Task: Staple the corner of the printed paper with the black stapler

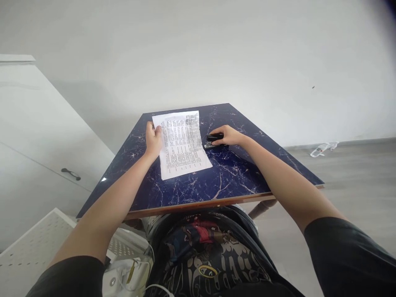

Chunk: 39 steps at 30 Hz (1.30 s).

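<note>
My left hand (154,139) is closed on the left edge of some printed paper sheets (181,144), thumb on top and fingers behind. The sheets are tilted over the table, their right edge curling close to a black stapler (215,138). Around the stapler, my right hand (228,135) is closed, gripping it from the right side at the tabletop. The stapler's open end points left toward the paper. Whether the paper touches the stapler's jaws I cannot tell.
Both hands work over a dark blue marble-patterned table (229,177) against a white wall. At the left stands a white cabinet (40,136) with a dark handle. A white perforated basket (133,243) with cables sits below left. A clear plastic item (321,149) lies on the floor at right.
</note>
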Available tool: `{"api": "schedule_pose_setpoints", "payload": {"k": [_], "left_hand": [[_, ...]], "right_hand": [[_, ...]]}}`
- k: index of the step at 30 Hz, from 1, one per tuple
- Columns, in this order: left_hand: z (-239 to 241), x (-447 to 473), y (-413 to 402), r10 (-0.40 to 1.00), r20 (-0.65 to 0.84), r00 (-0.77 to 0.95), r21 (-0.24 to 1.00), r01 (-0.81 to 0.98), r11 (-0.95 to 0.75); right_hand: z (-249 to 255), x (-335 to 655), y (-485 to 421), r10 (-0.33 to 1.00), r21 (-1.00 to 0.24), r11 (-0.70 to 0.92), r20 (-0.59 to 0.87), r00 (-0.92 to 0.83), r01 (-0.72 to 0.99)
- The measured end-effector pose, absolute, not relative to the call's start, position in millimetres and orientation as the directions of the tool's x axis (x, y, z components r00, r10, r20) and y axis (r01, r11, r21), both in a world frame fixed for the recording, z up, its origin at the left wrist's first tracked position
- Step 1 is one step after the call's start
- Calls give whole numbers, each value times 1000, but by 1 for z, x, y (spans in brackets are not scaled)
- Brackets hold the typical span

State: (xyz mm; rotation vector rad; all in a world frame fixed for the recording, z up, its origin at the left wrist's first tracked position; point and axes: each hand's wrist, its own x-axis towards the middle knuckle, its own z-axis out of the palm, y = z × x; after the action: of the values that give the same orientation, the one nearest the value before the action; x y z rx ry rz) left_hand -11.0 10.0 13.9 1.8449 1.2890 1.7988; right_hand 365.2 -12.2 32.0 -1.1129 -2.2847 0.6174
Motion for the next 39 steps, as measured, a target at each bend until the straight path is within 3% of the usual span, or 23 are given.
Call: {"api": "schedule_pose_setpoints", "payload": {"k": [11,14,20,39], "left_hand": [[17,-9,7,682,701,-209,703,366,-610],[14,-10,9,683,700,-210,704,369,-607],[11,-12,14,682,705,-192,697,367,-617],[7,-11,17,681,711,-176,698,290,-654]], "right_hand": [[42,358,-25,750,-644,575,170,-639,504],[40,345,-29,791,-581,562,170,-588,589],[33,310,-36,937,-396,345,192,-291,851],[32,284,-48,953,-155,246,219,-210,957]]}}
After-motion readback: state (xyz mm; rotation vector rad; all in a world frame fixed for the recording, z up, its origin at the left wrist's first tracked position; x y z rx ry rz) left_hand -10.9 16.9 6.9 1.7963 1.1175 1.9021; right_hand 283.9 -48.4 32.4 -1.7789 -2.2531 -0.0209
